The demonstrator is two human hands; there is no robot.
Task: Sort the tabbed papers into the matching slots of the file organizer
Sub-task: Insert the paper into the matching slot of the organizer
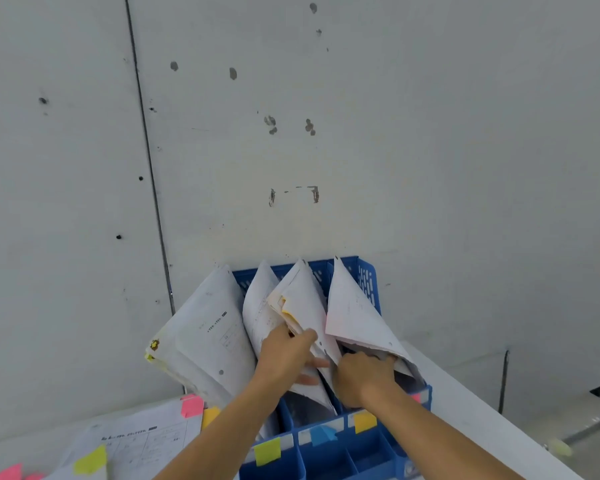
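Left hand (284, 355) on tabbed papers (305, 306) in file organizer (368, 278), right hand (364, 375) beside

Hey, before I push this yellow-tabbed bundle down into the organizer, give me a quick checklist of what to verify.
1. Left hand grips the yellow-tabbed bundle: ok.
2. Bundle lined up with the yellow slot label: cannot tell.
3. Right hand holding the neighbouring papers aside: cannot tell, fingers hidden.
4. Blue organizer upright against the wall: ok.
5. Loose tabbed papers on the table all sorted: not ok.
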